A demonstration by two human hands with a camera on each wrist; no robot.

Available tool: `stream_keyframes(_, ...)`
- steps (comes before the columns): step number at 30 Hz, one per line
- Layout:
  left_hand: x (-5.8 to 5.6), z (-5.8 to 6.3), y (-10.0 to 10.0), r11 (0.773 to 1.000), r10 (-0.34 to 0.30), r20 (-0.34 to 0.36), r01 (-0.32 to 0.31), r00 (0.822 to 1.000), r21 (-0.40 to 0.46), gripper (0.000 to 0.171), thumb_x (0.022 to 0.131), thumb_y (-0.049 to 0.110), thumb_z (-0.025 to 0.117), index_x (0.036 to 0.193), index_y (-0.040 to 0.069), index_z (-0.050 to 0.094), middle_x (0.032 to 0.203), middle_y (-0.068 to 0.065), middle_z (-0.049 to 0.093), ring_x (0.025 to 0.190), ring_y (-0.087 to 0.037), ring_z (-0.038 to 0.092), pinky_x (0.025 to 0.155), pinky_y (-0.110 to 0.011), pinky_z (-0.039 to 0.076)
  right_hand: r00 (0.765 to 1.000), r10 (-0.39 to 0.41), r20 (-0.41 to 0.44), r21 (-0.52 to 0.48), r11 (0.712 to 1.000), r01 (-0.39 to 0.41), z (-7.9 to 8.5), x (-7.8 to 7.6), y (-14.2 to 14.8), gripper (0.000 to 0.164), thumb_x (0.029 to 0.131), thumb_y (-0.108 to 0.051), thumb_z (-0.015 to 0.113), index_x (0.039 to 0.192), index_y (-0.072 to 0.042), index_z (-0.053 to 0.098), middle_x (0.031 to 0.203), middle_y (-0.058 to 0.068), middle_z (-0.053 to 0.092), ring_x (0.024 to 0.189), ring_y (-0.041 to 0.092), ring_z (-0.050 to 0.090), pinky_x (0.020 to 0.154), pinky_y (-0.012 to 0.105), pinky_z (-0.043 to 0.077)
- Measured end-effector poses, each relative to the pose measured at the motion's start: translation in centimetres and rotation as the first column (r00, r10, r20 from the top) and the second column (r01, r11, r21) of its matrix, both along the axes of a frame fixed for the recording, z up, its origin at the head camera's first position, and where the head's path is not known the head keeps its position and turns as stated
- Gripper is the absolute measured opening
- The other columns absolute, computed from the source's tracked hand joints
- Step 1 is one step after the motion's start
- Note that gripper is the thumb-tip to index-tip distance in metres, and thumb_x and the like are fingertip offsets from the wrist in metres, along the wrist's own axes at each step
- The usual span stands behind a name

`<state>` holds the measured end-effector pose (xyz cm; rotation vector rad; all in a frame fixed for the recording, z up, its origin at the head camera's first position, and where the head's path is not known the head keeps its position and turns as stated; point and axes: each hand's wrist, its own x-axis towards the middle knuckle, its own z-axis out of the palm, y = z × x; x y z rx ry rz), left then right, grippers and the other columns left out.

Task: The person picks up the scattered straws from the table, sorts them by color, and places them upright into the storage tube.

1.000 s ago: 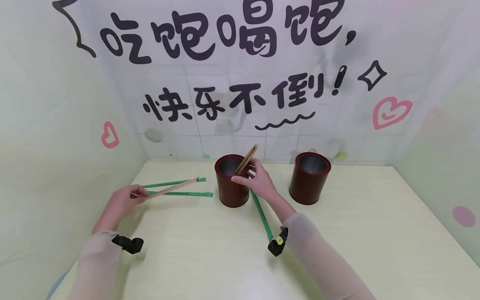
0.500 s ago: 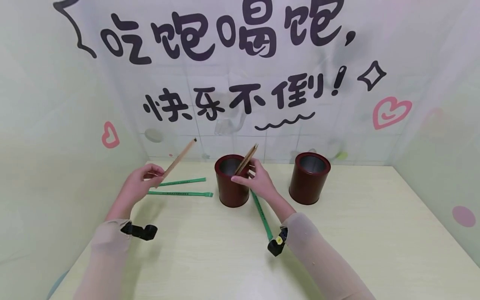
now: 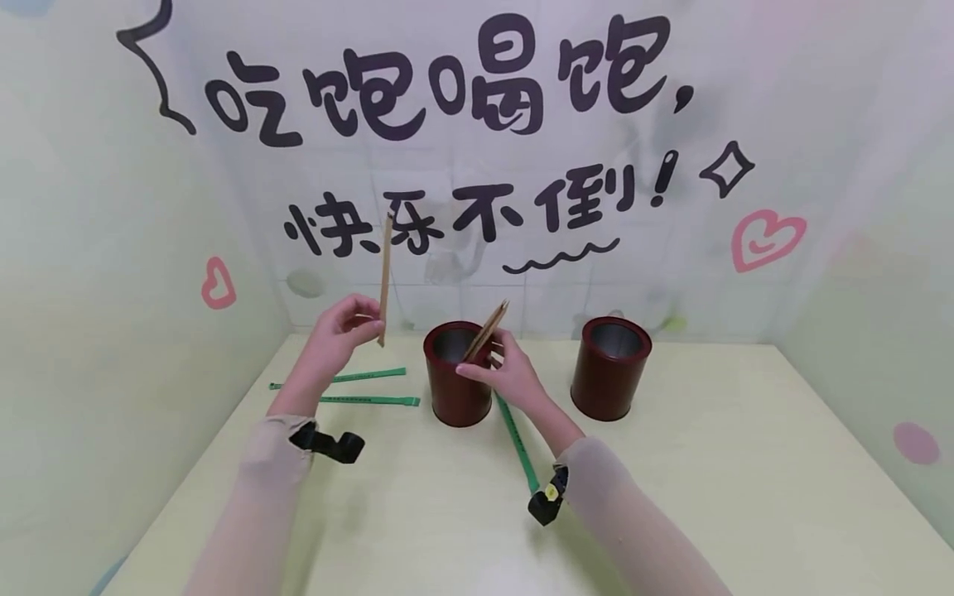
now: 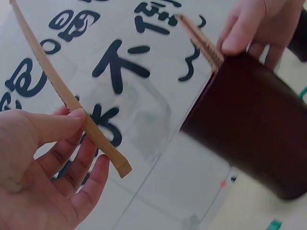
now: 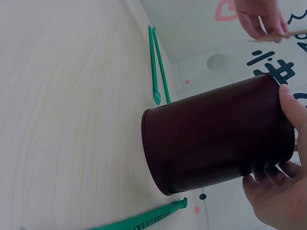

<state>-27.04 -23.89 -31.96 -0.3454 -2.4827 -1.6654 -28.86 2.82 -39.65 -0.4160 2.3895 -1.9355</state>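
My left hand (image 3: pixel 339 331) pinches a slim brown paper-wrapped straw (image 4: pixel 108 151) near its flattened lower end. The straw points almost straight up, in the air to the left of a dark red canister (image 3: pixel 460 393). Curled at that canister's right rim is my right hand (image 3: pixel 514 372), its thumb at the front and its fingers round the far side. Several brown wrapped straws (image 3: pixel 488 331) lean out of the canister against the rim beside this hand; their lower ends are hidden inside.
A second dark red canister (image 3: pixel 611 381) stands to the right. Two green wrapped straws (image 3: pixel 368 401) lie on the table beneath my left arm. Another green straw (image 3: pixel 516 439) lies beside my right wrist. A printed white sheet (image 3: pixel 477 281) hangs behind the table.
My left hand has lifted the brown straw off the green ones, carried it right towards the canister and turned it upright. My right hand has stayed at the rim. The head view has tilted slightly up.
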Motion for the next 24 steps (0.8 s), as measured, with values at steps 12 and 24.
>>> stream_keyframes(12, -1.8, -1.8, 6.6, 0.994, -0.074, 0.056, 0.069, 0.996, 0.087, 0.021, 0.101, 0.009, 0.056, 0.118, -0.001, 0.050, 0.112, -0.010, 0.056, 0.102, -0.018, 0.064, 0.091, -0.028, 0.057, 1.000, 0.015, 0.008, 0.013, 1.000, -0.016, -0.8, 0.4, -0.5, 0.077, 0.085, -0.026, 0.080, 0.147, -0.009, 0.038, 0.146, 0.012, 0.050, 0.137, 0.029, 0.048, 0.116, 0.051, 0.041)
stream_keyframes(24, -2.8, -2.1, 7.9, 0.999, -0.022, 0.041, 0.021, 0.999, 0.036, 0.037, 0.099, 0.010, 0.059, 0.131, -0.002, 0.045, 0.137, -0.025, 0.050, 0.130, -0.038, 0.053, 0.109, -0.052, 0.047, 1.000, 0.011, -0.020, 0.008, 1.000, -0.011, 0.2, -0.2, 0.2, 0.077, 0.085, -0.024, 0.080, 0.148, -0.007, 0.038, 0.146, 0.013, 0.050, 0.137, 0.030, 0.048, 0.116, 0.050, 0.041)
